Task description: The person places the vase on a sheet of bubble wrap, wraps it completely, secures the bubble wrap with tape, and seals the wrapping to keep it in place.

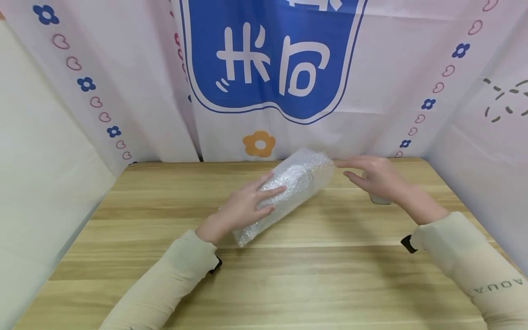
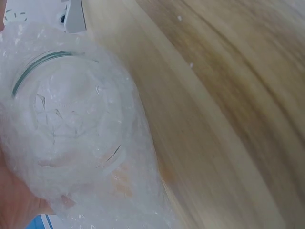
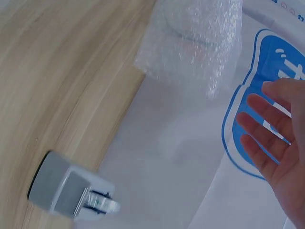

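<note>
A clear bubble-wrapped bundle [image 1: 299,176] lies slantwise over the table. Through the wrap in the left wrist view, a round glass piece [image 2: 71,100] with a greenish rim shows; its full shape is hidden. My left hand [image 1: 247,201] holds the bundle near its lower left end, fingers spread over the top. My right hand [image 1: 375,176] reaches to the bundle's far right end, index finger extended at the edge of the wrap. Whether it touches is hard to tell. In the right wrist view this hand [image 3: 281,138] has its fingers loosely bent, with nothing in them.
A small grey tape dispenser [image 3: 62,186] stands on the table under my right hand, partly hidden in the head view. The wooden table [image 1: 280,284] meets a printed cloth [image 1: 136,105] at the back. White panels [image 1: 41,183] rise at both sides.
</note>
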{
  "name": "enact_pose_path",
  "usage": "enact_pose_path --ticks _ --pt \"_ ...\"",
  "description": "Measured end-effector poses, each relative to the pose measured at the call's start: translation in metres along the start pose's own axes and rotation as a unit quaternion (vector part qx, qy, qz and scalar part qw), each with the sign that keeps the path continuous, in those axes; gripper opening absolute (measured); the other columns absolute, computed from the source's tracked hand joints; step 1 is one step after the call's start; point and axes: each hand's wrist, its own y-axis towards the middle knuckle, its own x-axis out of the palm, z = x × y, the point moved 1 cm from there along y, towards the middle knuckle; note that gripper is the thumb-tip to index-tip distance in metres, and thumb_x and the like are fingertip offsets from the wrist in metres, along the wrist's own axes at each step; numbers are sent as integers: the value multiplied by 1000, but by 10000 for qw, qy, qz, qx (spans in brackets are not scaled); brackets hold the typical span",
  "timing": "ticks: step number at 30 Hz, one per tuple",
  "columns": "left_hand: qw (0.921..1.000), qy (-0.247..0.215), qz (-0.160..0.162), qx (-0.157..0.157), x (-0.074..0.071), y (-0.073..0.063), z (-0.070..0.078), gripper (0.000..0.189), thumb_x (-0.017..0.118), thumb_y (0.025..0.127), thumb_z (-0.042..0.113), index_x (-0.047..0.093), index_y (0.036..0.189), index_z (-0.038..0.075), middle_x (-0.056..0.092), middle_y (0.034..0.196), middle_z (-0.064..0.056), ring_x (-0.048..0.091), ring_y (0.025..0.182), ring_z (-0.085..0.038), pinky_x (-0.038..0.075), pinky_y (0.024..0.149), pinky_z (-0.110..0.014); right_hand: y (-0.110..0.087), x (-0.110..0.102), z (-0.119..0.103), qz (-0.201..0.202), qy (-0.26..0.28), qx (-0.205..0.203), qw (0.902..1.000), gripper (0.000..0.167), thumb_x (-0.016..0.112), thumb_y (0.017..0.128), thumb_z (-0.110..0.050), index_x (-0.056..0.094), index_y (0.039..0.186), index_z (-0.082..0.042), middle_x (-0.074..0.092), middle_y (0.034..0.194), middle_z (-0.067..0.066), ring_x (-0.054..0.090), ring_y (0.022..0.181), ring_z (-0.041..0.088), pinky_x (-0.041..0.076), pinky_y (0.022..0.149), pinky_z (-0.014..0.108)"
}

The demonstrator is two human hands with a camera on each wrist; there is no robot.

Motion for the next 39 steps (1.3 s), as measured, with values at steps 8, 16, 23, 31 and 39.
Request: enact_pose_path --ticks 8,16,23,31,39 --pt "10000 59 14 -29 1 -1 1 55 62 103 37 45 155 38 14 171 -2 34 147 -40 37 110 -64 -20 -15 18 -206 -351 968 9945 19 77 87 1 79 106 -1 77 95 13 71 78 28 55 64 44" --pt "9999 -1 21 105 2 0 3 54 61 103 37 46 155 37 15 171 -4 37 145 -42 38 109 -65 -49 -23 40 -926 -395 2216 9699 20 70 96 -6 75 113 2 75 99 19 70 88 36 56 75 56" --pt "10000 18 17 33 1 -2 2 54 61 103 37 46 155 36 14 171 -3 36 146 -41 35 112 -63 -63 -21 62 -1851 -464 3171 9290 26 60 100 -14 72 107 7 71 91 18 64 81 32 51 69 49" --pt "10000 35 41 47 2 -2 1 54 61 103 37 46 155 36 15 171 -3 38 144 -43 35 113 -63 -80 -16 80 -2364 -422 3590 9019 32 62 99 -21 71 110 8 69 88 13 59 77 27 47 67 44" --pt "10000 63 19 40 2 -3 1 55 62 103 37 46 155 36 16 171 -4 38 144 -42 33 115 -61 -88 -9 85 -2353 12 3713 8982 33 63 100 -23 72 107 8 68 86 10 58 77 26 47 67 41"
